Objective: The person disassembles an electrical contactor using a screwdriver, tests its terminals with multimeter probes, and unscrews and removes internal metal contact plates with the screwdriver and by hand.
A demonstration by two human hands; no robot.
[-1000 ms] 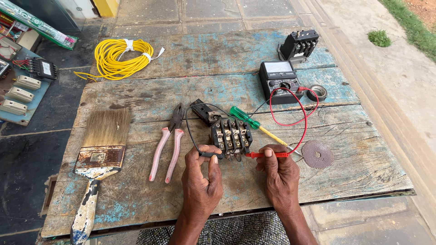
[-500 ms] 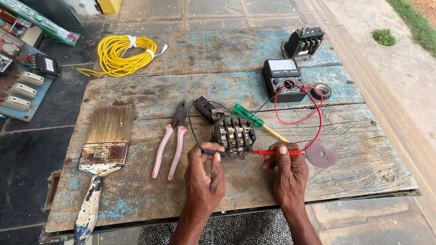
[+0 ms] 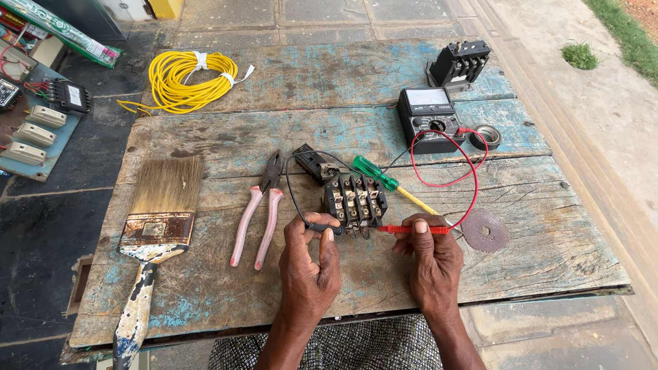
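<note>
Red probe [image 3: 413, 229] in right hand [image 3: 433, 264]

Bare forearms, no sleeves (checked cloth [image 3: 356, 346] over the lap).

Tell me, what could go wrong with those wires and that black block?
The red probe and black probe come at the block from opposite sides; a slipped tip might bridge neighbouring terminals. The red lead loops loosely, so a tug from the right hand could drag the meter.
</note>
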